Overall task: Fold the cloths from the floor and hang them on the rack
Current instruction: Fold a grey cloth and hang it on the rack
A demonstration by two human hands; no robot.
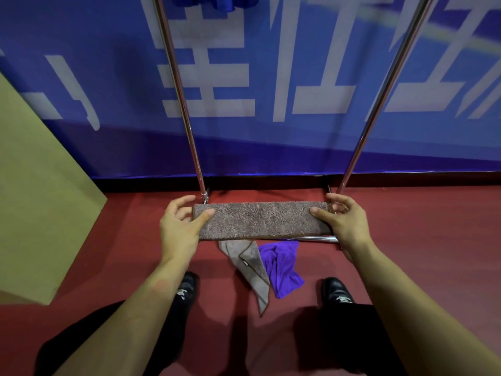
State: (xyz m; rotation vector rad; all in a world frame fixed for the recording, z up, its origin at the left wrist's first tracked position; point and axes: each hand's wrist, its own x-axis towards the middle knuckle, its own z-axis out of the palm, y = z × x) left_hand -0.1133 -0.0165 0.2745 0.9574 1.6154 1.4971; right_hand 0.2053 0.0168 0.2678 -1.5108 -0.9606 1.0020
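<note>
The folded brown towel [261,220] stretches crosswise between the rack's uprights [182,104], left hand [179,226] and right hand [344,222] pinching opposite ends, equally near.

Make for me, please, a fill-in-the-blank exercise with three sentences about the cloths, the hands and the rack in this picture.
1. The left hand and the right hand hold the folded brown fluffy cloth by its two ____.
2. On the red floor lie a grey cloth and a ____ cloth.
3. The cloth that already hangs at the top of the metal rack is ____.

Missing words: ends; purple; blue
</note>
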